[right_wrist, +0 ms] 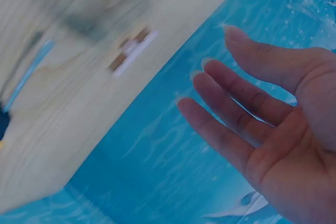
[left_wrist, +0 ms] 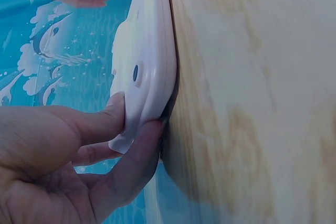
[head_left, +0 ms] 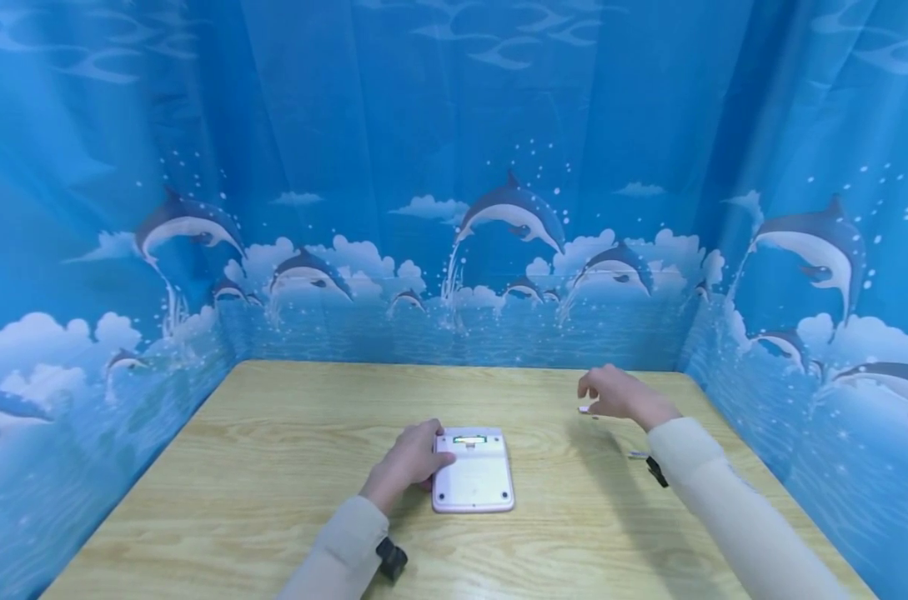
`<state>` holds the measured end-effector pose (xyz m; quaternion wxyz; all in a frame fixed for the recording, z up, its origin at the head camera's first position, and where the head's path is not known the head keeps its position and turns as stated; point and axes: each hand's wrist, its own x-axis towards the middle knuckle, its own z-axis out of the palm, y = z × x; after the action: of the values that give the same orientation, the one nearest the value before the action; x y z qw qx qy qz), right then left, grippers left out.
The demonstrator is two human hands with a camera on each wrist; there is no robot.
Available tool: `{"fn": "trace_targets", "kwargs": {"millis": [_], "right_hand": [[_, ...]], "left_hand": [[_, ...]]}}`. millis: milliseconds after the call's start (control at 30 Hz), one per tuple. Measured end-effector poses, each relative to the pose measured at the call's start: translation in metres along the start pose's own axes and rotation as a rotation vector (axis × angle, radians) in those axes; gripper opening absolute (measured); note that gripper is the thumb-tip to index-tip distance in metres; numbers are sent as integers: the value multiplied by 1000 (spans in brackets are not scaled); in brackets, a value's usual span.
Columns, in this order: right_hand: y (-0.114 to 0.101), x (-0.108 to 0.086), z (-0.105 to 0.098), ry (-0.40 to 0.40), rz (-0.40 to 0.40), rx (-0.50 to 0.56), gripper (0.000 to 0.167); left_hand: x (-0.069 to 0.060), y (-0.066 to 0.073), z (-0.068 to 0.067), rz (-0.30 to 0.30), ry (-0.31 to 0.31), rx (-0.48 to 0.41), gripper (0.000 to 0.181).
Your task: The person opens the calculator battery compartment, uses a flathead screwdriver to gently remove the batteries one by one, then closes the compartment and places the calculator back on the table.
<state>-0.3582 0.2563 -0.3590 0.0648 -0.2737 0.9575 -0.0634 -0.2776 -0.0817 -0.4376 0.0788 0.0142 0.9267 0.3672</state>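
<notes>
A flat white device (head_left: 472,479), possibly a calculator, lies back side up on the table. A narrow open slot with a green edge (head_left: 469,439) shows near its far end. My left hand (head_left: 412,458) grips its left edge, thumb on top and fingers beneath, as the left wrist view shows. My right hand (head_left: 617,395) hovers at the far right of the table with its fingers loosely bent and nothing in them. Close by lies a small white piece like a battery cover (right_wrist: 135,53), apart from the fingers in the right wrist view.
A thin screwdriver-like tool with a bluish shaft (right_wrist: 32,72) and dark handle lies on the wooden table (head_left: 311,417), nearer than the white piece. Blue dolphin-print curtains (head_left: 454,333) stand along the back and both sides.
</notes>
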Motion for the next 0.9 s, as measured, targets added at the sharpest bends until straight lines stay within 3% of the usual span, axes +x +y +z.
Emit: {"fn": "trace_targets", "kwargs": {"millis": [533,733,900], "right_hand": [[46,-47,8,4,9,-18,16],[57,-58,13,-25,72,0,17],[66,-68,19,-73,175,50,32]], "left_hand": [[-1,1,0,-7,-7,-12,44],[0,0,0,-15,-2,-9,44],[0,0,1,-2,-4,-7,44]]}}
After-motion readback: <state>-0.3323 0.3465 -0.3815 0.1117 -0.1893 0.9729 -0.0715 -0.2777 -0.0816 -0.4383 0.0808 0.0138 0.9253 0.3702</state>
